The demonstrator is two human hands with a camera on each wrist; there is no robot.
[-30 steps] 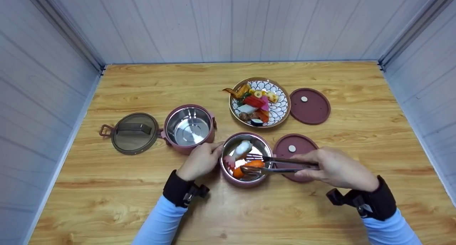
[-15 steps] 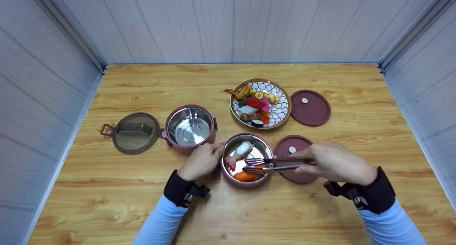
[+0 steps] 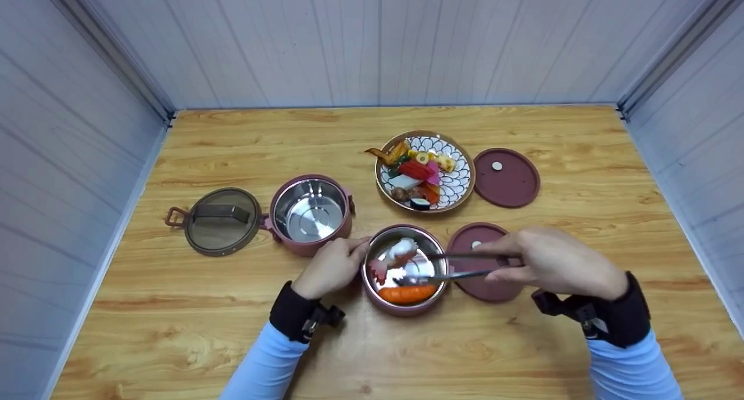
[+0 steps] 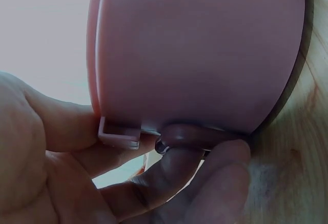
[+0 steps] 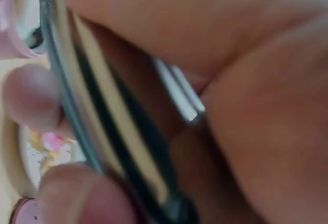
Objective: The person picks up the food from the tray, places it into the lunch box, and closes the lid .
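Note:
My left hand (image 3: 330, 267) grips the side handle of a mauve steel-lined pot (image 3: 401, 311). Its fingers curl through the handle in the left wrist view, against the pink pot wall (image 4: 200, 49). My right hand (image 3: 555, 263) holds metal tongs (image 3: 472, 275), their arms apart and their blurred heads inside the pot. An orange carrot-like piece (image 3: 407, 294) lies along the pot's near side, just below the lower tong head. Beyond it are a white-topped piece (image 3: 401, 249) and a pink flower-shaped piece (image 3: 379, 269). Close up, the right wrist view shows the tongs (image 5: 92, 106) between thumb and fingers.
A second pot (image 3: 308, 246) with a bare steel inside stands left, beside a see-through lid (image 3: 218, 231). Behind, a patterned plate (image 3: 457, 183) carries several food pieces. One maroon disc lid (image 3: 505, 179) lies right of it; another maroon lid (image 3: 488, 289) is under the tongs.
The tongs have come off the orange piece, which now lies along the pot's near side. Their arms have spread wider. My left hand keeps its place at the pot.

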